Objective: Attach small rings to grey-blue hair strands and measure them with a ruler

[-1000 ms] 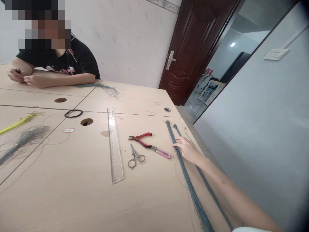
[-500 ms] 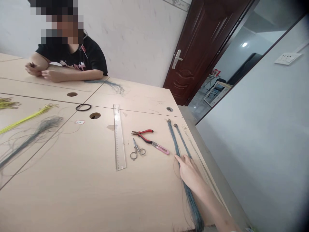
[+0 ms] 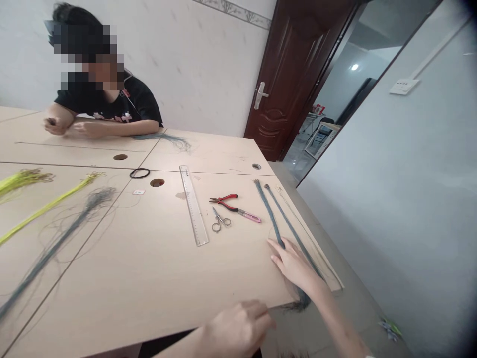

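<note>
My right hand (image 3: 294, 266) lies flat with fingers stretched out on the near end of a long grey-blue strand bundle (image 3: 269, 211) at the table's right side. A thinner grey-blue bundle (image 3: 288, 223) runs beside it, nearer the edge. My left hand (image 3: 238, 330) hangs at the table's near edge, fingers loosely curled, with nothing visible in it. Red-handled pliers (image 3: 223, 200), a pink-handled tool (image 3: 248, 215), small scissors (image 3: 219, 221) and a clear ruler (image 3: 194, 205) lie left of the bundles.
A person in a black shirt (image 3: 108, 107) sits at the far left, hands on the wooden table (image 3: 149, 258). Yellow strands (image 3: 48, 204), grey strands (image 3: 63, 233) and a black ring (image 3: 139, 173) lie at left. A brown door (image 3: 286, 79) stands open behind.
My right hand has slid nearer along the grey-blue bundle towards its near end. My left hand has come into view at the table's near edge. The view has shifted back.
</note>
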`<state>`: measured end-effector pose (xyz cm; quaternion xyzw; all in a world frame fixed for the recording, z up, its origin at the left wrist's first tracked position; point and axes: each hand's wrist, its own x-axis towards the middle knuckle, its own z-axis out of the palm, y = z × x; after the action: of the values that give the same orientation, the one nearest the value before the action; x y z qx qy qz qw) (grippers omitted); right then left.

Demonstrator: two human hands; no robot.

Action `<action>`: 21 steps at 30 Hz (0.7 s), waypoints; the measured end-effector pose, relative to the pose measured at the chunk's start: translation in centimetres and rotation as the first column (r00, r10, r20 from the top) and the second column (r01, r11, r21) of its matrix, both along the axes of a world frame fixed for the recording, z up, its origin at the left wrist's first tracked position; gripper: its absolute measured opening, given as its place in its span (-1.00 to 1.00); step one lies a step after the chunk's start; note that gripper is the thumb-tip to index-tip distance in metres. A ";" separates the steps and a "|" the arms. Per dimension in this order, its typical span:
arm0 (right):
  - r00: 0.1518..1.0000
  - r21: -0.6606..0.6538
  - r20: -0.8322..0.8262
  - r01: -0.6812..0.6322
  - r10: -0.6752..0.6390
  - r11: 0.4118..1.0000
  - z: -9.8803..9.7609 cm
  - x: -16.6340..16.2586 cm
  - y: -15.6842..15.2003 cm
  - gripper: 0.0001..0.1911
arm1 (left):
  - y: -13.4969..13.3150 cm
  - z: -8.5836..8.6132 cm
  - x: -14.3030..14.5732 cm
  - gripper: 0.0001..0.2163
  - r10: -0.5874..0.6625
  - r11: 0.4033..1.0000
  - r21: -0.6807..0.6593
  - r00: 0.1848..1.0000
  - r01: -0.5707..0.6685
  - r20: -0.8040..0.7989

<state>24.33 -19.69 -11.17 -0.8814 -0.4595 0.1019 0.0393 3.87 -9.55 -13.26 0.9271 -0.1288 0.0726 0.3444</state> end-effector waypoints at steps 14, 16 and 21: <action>0.987 0.082 0.052 0.146 -0.151 0.986 -0.1 -2.1 1.0 -0.60 | 7.5 0.0 14.6 -0.60 0.210 0.913 0.327 0.969 -0.242 0.129; 0.986 0.093 0.049 0.154 -0.159 0.984 -0.3 -2.1 1.0 -0.60 | 7.8 0.0 16.5 -0.59 0.182 0.895 0.387 0.974 -0.220 0.132; 0.987 0.119 0.076 0.134 -0.144 0.984 -0.4 -1.9 0.7 -0.59 | 8.5 -0.3 19.5 -0.59 0.107 0.856 0.491 0.984 -0.165 0.144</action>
<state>22.40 -18.98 -11.52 -0.9112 -0.4031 0.0352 0.0769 23.34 -1.09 -13.59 0.9859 -0.0963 0.1124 0.0785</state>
